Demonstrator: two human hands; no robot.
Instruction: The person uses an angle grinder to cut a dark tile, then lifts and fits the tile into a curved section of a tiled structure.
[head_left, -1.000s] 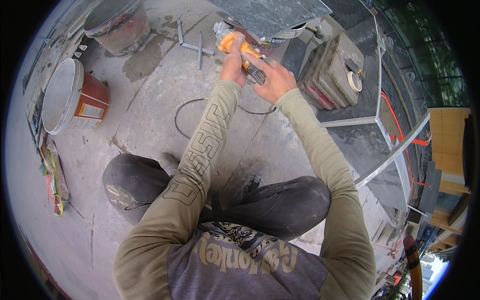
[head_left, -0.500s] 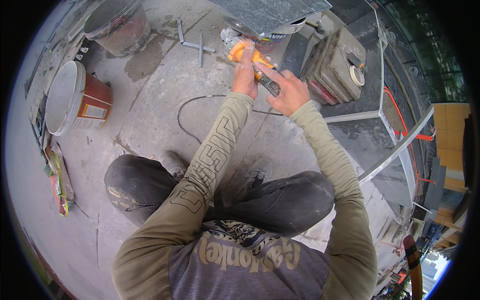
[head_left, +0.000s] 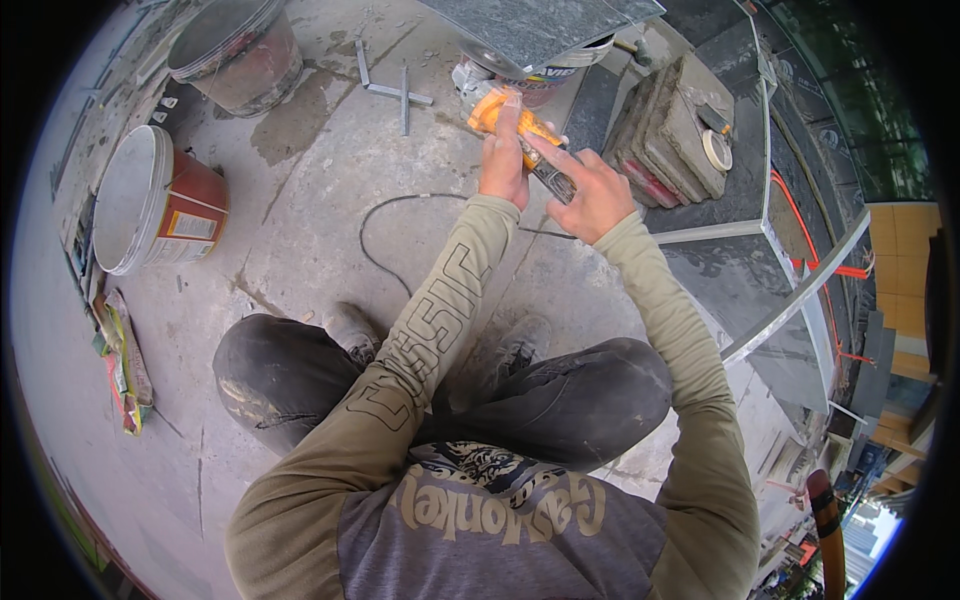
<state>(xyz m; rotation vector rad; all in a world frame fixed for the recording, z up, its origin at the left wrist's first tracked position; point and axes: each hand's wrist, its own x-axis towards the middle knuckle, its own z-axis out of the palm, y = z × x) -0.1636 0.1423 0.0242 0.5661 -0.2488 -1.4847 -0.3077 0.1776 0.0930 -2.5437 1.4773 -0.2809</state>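
Observation:
An orange angle grinder [head_left: 485, 109] with a dark rear body is held in both of my hands, beyond my knees. My left hand [head_left: 504, 168] is closed round its orange middle from the near left. Wrapped about the dark rear end is my right hand [head_left: 596, 198], its index finger stretched along the body. The grinder's silvery head points toward the near edge of a dark grey stone slab [head_left: 550, 30] lying on a bucket [head_left: 568, 82]. Whether the disc touches the slab I cannot tell. A black cord [head_left: 365, 228] loops on the floor below the tool.
Right of the bucket stands a stack of cement-crusted blocks [head_left: 665, 130] with a tape roll [head_left: 717, 150] on it. Two used buckets, one upright [head_left: 240, 60] and one tilted [head_left: 165, 200], are at left. Metal strips [head_left: 400, 95] lie on the concrete. A metal-edged dark ledge [head_left: 720, 232] borders the right.
Both hands and the grinder have shifted slightly right and nearer to me, and more of the grinder's silvery head shows. The grip looks the same.

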